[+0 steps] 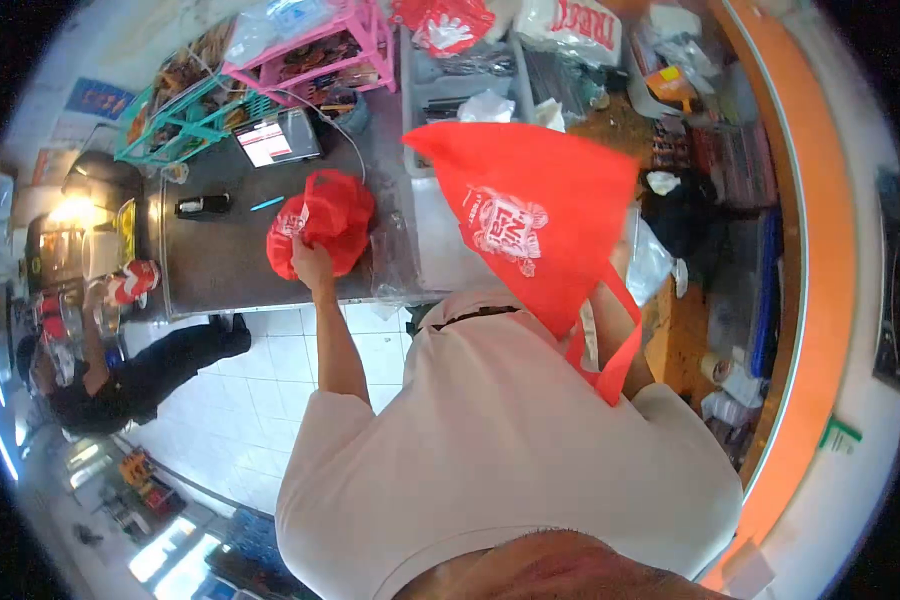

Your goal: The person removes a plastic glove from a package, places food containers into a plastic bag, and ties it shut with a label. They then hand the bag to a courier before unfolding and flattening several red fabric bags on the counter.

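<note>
A red bag (pixel 345 215) with white print sits bunched up on the dark counter, and my left hand (pixel 313 262) is closed on its near side. On the right, a second red bag (pixel 580 190) with white lettering hangs spread out in the air, its handle loop dangling towards my shirt. My right hand is behind or inside this bag; its fingers are hidden, and only part of the forearm shows.
On the counter (pixel 220 265) lie a black object (pixel 202 206), a blue pen (pixel 267 204) and a tablet (pixel 277 138). Pink (pixel 315 55) and green baskets stand behind. A grey tray (pixel 470 90) holds wrapped items. A co-worker (pixel 120 375) stands at left.
</note>
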`<state>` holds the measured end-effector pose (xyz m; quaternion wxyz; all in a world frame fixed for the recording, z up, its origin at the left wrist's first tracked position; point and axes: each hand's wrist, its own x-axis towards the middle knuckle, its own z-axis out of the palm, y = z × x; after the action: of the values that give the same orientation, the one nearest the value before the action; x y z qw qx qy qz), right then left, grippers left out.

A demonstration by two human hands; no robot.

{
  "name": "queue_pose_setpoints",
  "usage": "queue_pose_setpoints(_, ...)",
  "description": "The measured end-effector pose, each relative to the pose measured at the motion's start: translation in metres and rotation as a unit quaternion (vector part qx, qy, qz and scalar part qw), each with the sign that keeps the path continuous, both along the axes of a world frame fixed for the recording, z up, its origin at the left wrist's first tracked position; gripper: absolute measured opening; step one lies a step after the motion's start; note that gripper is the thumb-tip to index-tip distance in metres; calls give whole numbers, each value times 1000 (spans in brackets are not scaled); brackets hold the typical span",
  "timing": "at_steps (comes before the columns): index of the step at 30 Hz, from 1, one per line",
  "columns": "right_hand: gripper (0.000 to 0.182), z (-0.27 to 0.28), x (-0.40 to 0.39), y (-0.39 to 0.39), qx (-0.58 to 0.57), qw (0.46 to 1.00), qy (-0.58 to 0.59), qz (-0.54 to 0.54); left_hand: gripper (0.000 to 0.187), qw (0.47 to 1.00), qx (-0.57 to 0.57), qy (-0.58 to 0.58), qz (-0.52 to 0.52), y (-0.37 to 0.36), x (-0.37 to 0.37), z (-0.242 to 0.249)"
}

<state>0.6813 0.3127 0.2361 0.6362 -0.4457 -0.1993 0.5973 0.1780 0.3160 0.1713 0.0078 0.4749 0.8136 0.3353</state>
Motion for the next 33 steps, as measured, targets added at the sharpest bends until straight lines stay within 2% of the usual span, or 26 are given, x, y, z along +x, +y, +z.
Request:
queue_pose_setpoints(1,46,-3,0,7,-2,1000,28,9,35,1000,20,-22,-6,3,6,25)
queue_pose_setpoints(4,46,17,-26,30,-13,975,211,73,21,967,-22,-226,-114,8,93,111)
queue_pose_setpoints(5,46,24,-38,37,-15,954,284,97,17,965,2,-232,-123,8,139,138)
queue_pose_setpoints(6,46,30,-49,43,-22,934,337,115,12,965,67,-161,-196,10,173,138)
queue_pose_setpoints(7,46,36,-61,46,-31,916,377,132,14,939,56,-215,-262,11,211,163)
queue_pose_setpoints(8,46,43,-70,47,-21,958,233,165,18,912,-5,-280,-301,10,246,175)
queue_pose_setpoints(9,46,50,-80,47,-17,978,83,193,21,904,0,-264,-338,11,277,175)
queue_pose_setpoints(10,46,59,-83,50,-12,975,-72,211,24,891,6,-249,-379,13,297,176)
queue_pose_setpoints(13,47,75,-52,65,6,989,-45,140,30,823,-65,-288,-485,29,302,199)
queue_pose_setpoints(14,48,73,-29,71,13,989,-65,132,34,800,-140,-271,-516,29,293,201)
queue_pose_setpoints(18,45,29,95,98,-70,981,-183,-6,34,727,-106,-314,-602,20,289,224)
queue_pose_setpoints(19,46,12,142,105,-71,978,-195,-22,34,734,-103,-313,-594,17,284,221)
queue_pose_setpoints(20,43,8,174,107,22,952,-284,-108,34,743,-99,-311,-584,15,277,216)
queue_pose_setpoints(21,40,7,208,109,112,904,-369,-188,34,753,-95,-311,-572,11,269,209)
queue_pose_setpoints(22,41,-21,270,116,94,858,-434,-257,35,774,-102,-295,-551,6,257,202)
queue_pose_setpoints(23,43,-28,300,119,66,798,-513,-308,35,795,-106,-281,-527,1,243,193)
queue_pose_setpoints(25,54,-26,337,120,-26,641,-659,-392,36,834,-126,-257,-471,-12,219,173)
queue_pose_setpoints(27,63,-38,385,109,-207,769,-554,-244,37,866,-170,-227,-411,-30,196,158)
queue_pose_setpoints(28,68,-52,396,105,-296,811,-478,-164,37,872,-174,-210,-407,-41,186,152)
queue_pose_setpoints(29,69,-45,373,100,-225,773,-541,-241,38,877,-178,-190,-404,-50,175,147)
queue_pose_setpoints(31,72,-10,282,70,-82,663,-640,-380,38,877,-219,-178,-389,-66,154,146)
queue_pose_setpoints(33,80,-11,210,34,-45,590,-709,-383,39,865,-282,-192,-369,-78,138,150)
